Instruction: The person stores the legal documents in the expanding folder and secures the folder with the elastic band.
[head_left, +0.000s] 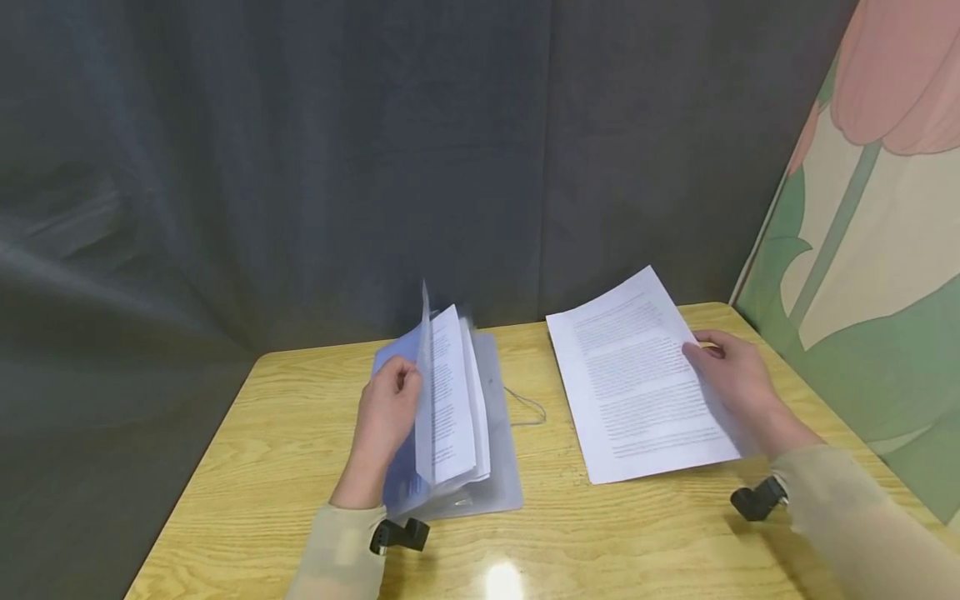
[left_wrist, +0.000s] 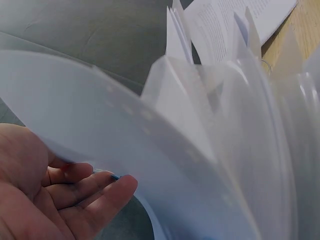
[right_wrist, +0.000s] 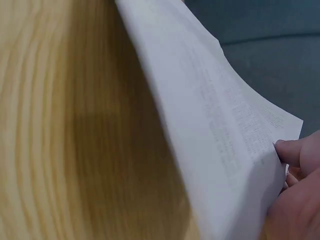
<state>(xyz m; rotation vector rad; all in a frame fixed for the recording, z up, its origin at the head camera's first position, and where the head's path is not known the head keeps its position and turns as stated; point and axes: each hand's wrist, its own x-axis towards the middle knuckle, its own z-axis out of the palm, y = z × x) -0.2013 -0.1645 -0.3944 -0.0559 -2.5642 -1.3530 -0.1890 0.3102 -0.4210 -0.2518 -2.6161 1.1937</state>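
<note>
In the head view, a translucent folder (head_left: 506, 450) with a blue cover and clear sleeves lies partly opened on the table. Printed pages (head_left: 453, 408) stand fanned inside it. My left hand (head_left: 388, 404) holds a raised clear sleeve (head_left: 424, 417) by its left side, fingers curled; the left wrist view shows this sleeve (left_wrist: 115, 120) bowed over the fingers. To the right, my right hand (head_left: 731, 375) pinches a loose printed sheet (head_left: 637, 383) at its right edge. The right wrist view has the thumb on the sheet's (right_wrist: 215, 120) printed face, with the sheet tilted above the wood.
The wooden table (head_left: 270, 467) runs back to a dark grey curtain (head_left: 405, 167). A thin elastic cord (head_left: 536, 408) loops out from the folder's right side. On the right is a wall panel (head_left: 885, 275) with a tulip pattern.
</note>
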